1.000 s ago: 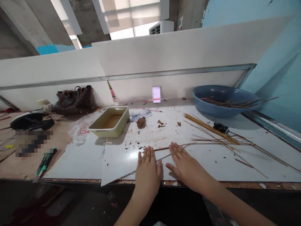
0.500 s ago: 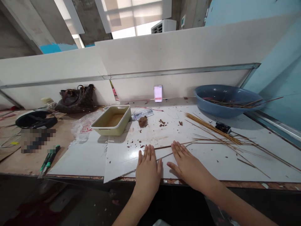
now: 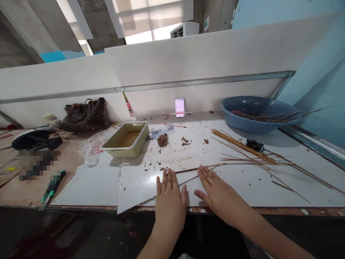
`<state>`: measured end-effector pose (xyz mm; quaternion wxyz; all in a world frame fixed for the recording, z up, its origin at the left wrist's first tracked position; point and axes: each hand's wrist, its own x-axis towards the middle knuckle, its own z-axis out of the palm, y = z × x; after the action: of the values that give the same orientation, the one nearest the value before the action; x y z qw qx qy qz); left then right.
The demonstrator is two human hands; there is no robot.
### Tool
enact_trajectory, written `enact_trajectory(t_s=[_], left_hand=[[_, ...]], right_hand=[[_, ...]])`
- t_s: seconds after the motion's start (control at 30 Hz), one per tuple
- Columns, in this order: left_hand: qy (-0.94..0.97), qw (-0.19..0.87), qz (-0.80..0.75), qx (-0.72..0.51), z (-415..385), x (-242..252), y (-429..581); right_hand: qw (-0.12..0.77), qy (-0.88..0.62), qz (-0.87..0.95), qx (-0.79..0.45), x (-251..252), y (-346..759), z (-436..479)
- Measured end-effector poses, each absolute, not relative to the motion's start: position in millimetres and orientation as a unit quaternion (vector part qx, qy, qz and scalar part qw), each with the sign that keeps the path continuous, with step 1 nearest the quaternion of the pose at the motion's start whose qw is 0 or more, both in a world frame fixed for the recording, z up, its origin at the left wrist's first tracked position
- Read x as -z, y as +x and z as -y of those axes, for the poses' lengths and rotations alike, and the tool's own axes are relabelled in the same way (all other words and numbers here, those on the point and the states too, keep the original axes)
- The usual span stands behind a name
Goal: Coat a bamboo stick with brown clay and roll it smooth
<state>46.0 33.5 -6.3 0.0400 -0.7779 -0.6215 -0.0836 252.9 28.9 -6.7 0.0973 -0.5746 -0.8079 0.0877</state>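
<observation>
My left hand (image 3: 170,196) lies palm down on the white board (image 3: 145,183) near its front edge, fingers extended over the left part of a thin brown stick (image 3: 186,170). To its right, my right hand (image 3: 217,190) is also flat, with its fingertips on the same stick and the thumb spread. The stick's middle shows between both hands. A second thin strip (image 3: 188,179) slants across the board below it. Beyond the hands sit a brown lump (image 3: 162,140) and scattered brown crumbs (image 3: 185,141).
A pale green tray (image 3: 126,153) holds brownish liquid at left. Thin yellow sticks (image 3: 239,144) and a black object (image 3: 254,145) lie at right, before a blue basin (image 3: 250,124). A phone (image 3: 179,107) stands behind. A handbag (image 3: 83,117) and green-black cutters (image 3: 53,187) are farther left.
My left hand has shifted slightly toward the front edge, and my right hand slightly too. Both remain flat on the stick. The view has moved a little.
</observation>
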Motion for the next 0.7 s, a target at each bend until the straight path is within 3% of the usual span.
enact_trajectory(t_s=[0.27,0.7], left_hand=[[-0.848,-0.020,0.526,0.062,-52,10,91],[-0.828,-0.011,0.552,0.095,-49,11,68]], right_hand=[[0.055,-0.537,0.830,-0.140,-23,239,-62],[0.070,-0.540,0.831,-0.111,-6,244,-51]])
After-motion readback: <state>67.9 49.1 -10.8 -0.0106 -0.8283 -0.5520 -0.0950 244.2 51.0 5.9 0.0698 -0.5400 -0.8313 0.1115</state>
